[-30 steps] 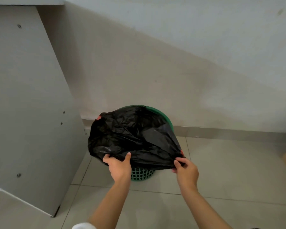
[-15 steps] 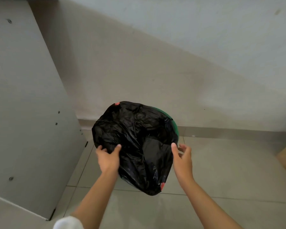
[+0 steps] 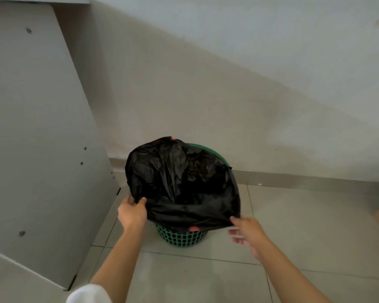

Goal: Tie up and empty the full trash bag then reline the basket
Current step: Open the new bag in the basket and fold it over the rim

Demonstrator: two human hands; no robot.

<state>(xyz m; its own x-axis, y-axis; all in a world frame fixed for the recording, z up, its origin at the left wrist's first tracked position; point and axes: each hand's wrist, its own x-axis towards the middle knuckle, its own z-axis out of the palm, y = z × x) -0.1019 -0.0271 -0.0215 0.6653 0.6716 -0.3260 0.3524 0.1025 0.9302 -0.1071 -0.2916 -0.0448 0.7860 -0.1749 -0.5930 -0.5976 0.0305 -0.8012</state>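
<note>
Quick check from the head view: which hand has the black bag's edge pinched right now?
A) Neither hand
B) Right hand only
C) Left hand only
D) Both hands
C: the left hand has thumb and fingers closed on the near-left edge of the black trash bag draped over the green basket, while the right hand is blurred, fingers spread, just off the bag's right corner.

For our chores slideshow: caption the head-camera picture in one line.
Left hand grips a black bag draped over a green basket; right hand blurred beside it.
</note>
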